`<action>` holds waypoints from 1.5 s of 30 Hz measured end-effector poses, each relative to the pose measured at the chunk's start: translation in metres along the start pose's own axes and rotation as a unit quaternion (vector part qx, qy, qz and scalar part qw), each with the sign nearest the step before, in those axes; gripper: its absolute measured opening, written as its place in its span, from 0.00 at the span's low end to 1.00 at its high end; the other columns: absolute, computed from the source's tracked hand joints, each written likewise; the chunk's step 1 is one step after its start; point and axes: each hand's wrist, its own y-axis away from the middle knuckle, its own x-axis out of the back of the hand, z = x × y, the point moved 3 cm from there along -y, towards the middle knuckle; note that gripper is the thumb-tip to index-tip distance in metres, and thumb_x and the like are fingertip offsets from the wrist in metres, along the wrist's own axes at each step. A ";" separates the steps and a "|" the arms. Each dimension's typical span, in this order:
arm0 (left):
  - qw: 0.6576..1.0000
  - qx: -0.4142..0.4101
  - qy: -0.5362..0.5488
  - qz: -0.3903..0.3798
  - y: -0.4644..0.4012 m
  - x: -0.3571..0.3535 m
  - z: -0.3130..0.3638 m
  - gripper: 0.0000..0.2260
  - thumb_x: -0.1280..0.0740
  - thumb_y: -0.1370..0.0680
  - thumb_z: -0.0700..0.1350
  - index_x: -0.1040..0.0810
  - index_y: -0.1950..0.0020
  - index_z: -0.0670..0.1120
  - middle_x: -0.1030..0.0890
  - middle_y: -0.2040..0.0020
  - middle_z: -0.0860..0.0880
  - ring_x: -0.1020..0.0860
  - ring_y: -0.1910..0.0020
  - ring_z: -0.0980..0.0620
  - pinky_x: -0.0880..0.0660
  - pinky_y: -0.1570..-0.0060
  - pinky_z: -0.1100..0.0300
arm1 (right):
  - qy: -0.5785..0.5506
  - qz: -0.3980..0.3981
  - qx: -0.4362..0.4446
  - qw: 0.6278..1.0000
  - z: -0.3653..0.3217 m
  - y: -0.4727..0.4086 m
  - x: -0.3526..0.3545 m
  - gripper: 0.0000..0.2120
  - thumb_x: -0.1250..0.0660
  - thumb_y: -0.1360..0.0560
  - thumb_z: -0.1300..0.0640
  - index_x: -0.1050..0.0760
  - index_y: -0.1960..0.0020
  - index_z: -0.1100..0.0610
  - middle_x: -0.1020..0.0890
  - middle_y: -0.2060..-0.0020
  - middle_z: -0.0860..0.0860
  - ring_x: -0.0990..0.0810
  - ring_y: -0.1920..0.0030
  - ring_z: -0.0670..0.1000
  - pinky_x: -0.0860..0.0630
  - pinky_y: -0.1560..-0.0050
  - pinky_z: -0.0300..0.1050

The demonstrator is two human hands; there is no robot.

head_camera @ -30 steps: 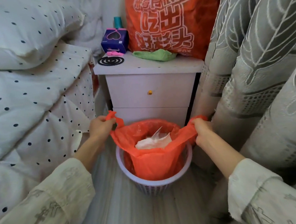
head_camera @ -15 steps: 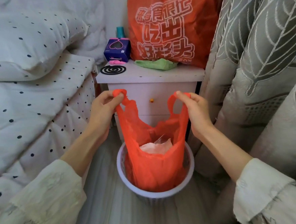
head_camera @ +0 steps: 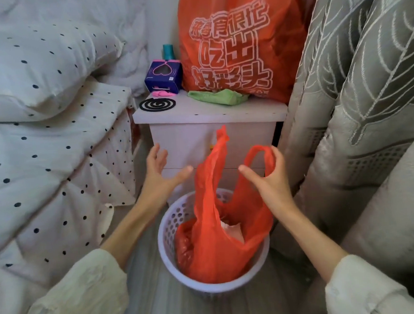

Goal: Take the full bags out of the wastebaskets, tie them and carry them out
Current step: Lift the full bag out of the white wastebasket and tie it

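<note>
An orange plastic bag (head_camera: pixel 215 249) with white waste inside stands in a white perforated wastebasket (head_camera: pixel 166 235) on the floor. Its right handle loop is hooked over the curled fingers of my right hand (head_camera: pixel 267 177). Its left handle stands up loose in the air, free of any hand. My left hand (head_camera: pixel 159 171) is just left of that loose handle, fingers spread and thumb out, touching nothing.
A white nightstand (head_camera: pixel 210 117) stands right behind the basket, with a large orange printed bag (head_camera: pixel 237 39), a green cloth (head_camera: pixel 217 97), a purple box (head_camera: pixel 163 77) and a black coil (head_camera: pixel 157 104). Dotted bedding (head_camera: pixel 41 144) fills the left, grey curtains (head_camera: pixel 358 97) the right.
Both hands lifted the bag's handles up out of the basket. My left hand has since let go of its handle and opened; my right hand still holds its loop.
</note>
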 end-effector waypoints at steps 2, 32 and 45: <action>0.996 0.053 -0.056 -0.050 0.007 -0.008 -0.023 0.51 0.24 0.37 0.55 0.55 0.26 0.55 0.46 0.24 0.50 0.43 0.27 0.56 0.40 0.32 0.57 | 0.010 -0.011 -0.021 1.000 0.021 0.008 -0.001 0.45 0.25 0.34 0.55 0.48 0.26 0.56 0.39 0.27 0.50 0.41 0.27 0.46 0.43 0.29 0.40; 0.980 0.102 0.121 0.125 -0.037 -0.059 -0.051 0.15 0.42 0.21 0.44 0.30 0.37 0.39 0.23 0.42 0.44 0.24 0.43 0.46 0.29 0.38 0.51 | -0.287 -0.015 -0.223 0.932 0.039 -0.044 -0.058 0.19 0.46 0.22 0.45 0.36 0.67 0.53 0.38 0.86 0.45 0.38 0.86 0.44 0.36 0.79 0.35; 0.986 0.137 -0.020 0.095 -0.003 -0.052 -0.089 0.17 0.46 0.19 0.43 0.32 0.33 0.38 0.27 0.35 0.41 0.28 0.38 0.48 0.35 0.38 0.60 | 0.147 -0.034 -0.180 0.972 0.090 -0.003 -0.012 0.14 0.44 0.22 0.61 0.21 0.50 0.65 0.19 0.57 0.59 0.22 0.55 0.56 0.30 0.57 0.41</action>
